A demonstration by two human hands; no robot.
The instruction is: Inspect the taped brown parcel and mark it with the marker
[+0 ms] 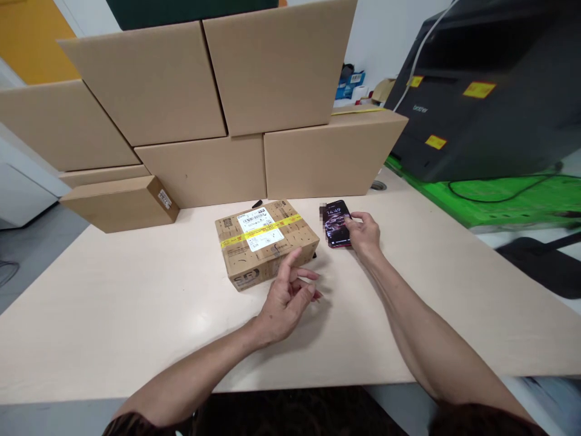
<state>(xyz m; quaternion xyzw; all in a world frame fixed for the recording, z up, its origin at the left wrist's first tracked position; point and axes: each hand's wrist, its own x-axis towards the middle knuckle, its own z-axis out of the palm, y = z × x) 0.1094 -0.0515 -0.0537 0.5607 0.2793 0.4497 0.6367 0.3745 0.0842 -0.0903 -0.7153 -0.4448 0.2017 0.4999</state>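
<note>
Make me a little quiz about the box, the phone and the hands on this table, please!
1. True or false: the right hand touches the phone.
2. What runs across the top of the small parcel? A) yellow tape B) blue string C) nothing
3. Fill the gap: the left hand is near the parcel and holds ____.

Key
1. True: its fingers rest on the phone's edge, and the screen is lit.
2. A: yellow tape crosses it, over a white label.
3. Nothing: its fingers are loosely curled above the table, just in front of the parcel.
</note>
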